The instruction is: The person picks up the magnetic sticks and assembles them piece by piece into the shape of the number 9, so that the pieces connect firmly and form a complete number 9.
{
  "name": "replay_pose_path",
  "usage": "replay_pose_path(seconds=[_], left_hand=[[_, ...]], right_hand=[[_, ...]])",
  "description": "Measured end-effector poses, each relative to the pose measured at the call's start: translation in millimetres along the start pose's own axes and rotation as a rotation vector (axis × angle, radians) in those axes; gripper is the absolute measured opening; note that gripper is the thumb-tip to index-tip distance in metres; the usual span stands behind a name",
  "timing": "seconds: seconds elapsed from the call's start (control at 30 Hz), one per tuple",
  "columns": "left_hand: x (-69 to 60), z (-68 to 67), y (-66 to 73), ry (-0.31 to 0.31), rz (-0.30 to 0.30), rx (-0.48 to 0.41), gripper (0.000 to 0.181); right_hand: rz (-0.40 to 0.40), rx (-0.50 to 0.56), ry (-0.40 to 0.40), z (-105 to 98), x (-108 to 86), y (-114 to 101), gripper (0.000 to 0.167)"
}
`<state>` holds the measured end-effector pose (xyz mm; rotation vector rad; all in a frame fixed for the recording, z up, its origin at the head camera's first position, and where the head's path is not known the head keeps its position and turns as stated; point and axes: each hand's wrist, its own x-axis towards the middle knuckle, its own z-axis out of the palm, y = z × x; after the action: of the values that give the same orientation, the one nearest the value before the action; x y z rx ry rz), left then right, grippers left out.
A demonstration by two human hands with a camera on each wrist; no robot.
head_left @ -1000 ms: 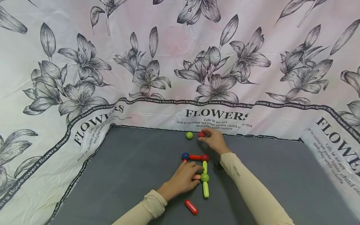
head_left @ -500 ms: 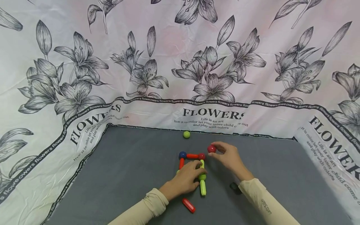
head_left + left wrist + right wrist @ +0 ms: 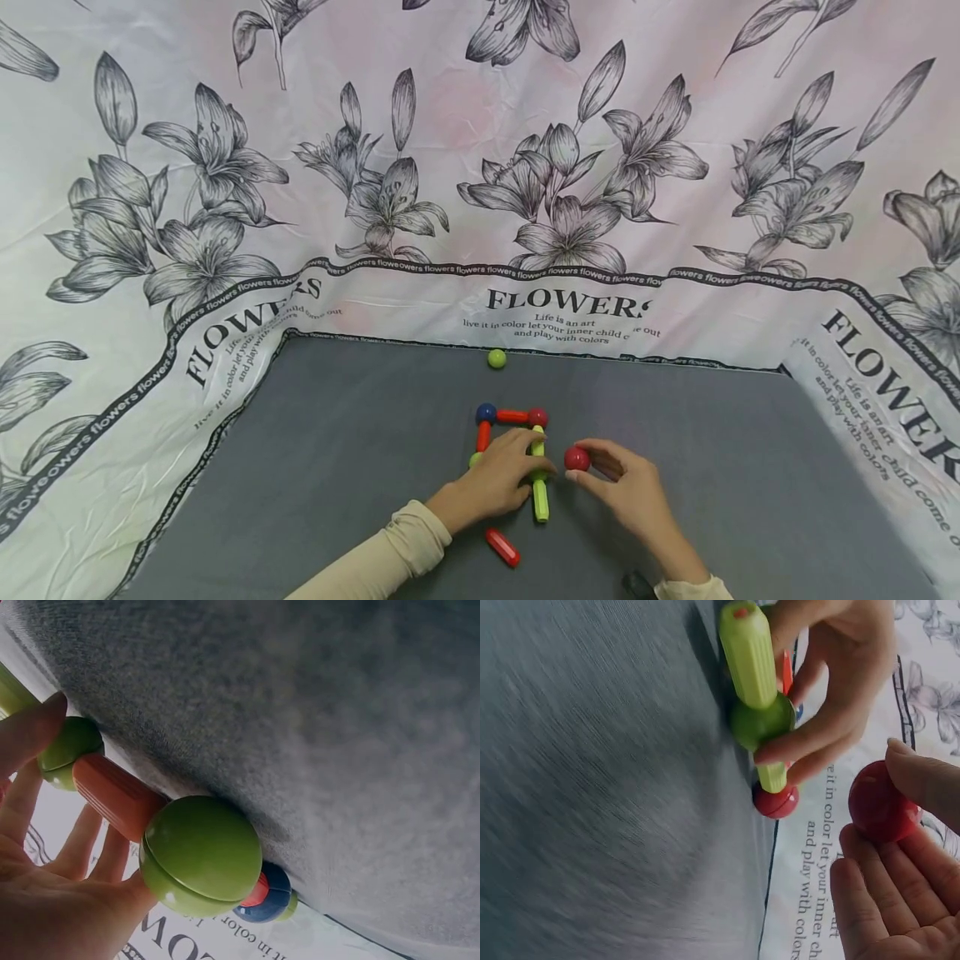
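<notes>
My right hand [image 3: 633, 492] pinches a red ball [image 3: 577, 458] between thumb and fingers, above the grey surface and right of a frame of balls and rods. The frame joins a blue ball [image 3: 486, 413], a red rod [image 3: 512, 416], a red corner ball [image 3: 537, 416] and yellow-green rods [image 3: 541, 502]. Across it lies my left hand [image 3: 487, 482], its thumb and fingers about the right-hand green ball [image 3: 757, 724]. In the left wrist view an orange rod [image 3: 116, 795] links that ball to another green ball [image 3: 201, 851]. From the head, my left hand mostly hides the orange rod.
A loose red rod [image 3: 502, 547] lies in front of the frame, near my left wrist. Farther back, a loose green ball [image 3: 497, 358] sits by the flower-printed cloth [image 3: 405, 308] that rises behind the grey surface [image 3: 360, 433].
My right hand has carried the red ball from the back of the surface toward me, to the frame's right side. My left hand has stayed at the frame with little movement.
</notes>
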<state>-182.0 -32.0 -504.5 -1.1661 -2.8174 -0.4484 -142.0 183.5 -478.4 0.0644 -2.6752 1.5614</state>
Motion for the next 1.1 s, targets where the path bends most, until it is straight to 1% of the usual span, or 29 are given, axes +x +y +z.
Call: replay_pose_path(seconds=[0.13,0.23,0.4,0.5,0.63,0.73,0.83,0.97,1.1], left_hand=[[0.2,0.6,0.2,0.009,0.022,0.009,0.037],[0.4,0.9,0.1,0.031,0.041,0.020,0.037],[1.3,1.8,-0.1,0.055,0.079,0.027,0.033],[2.0,2.5,0.0,0.050,0.086,0.018,0.032],[2.5,2.5,0.8,0.052,0.087,0.021,0.032],[2.9,2.0,1.4,0.063,0.092,0.031,0.031],[3.2,2.3,1.9,0.070,0.090,0.033,0.031],[3.2,3.1,2.4,0.064,0.082,0.039,0.032],[3.1,1.8,3.1,0.053,0.077,0.036,0.032]], right_hand=[[0.093,0.083,0.018,7.4,-16.1,2.7,0.046],[0.148,0.124,0.042,13.9,-27.1,6.1,0.046],[0.221,0.169,0.031,27.8,-42.9,10.5,0.046],[0.262,0.167,0.018,35.5,-49.6,11.0,0.047],[0.303,0.124,-0.017,42.0,-56.1,10.4,0.049],[0.313,0.114,-0.048,44.3,-60.0,10.5,0.050],[0.297,0.124,-0.066,46.7,-62.7,11.0,0.049],[0.257,0.139,-0.077,50.5,-64.1,12.0,0.050],[0.246,0.133,-0.074,52.8,-63.8,12.5,0.050]])
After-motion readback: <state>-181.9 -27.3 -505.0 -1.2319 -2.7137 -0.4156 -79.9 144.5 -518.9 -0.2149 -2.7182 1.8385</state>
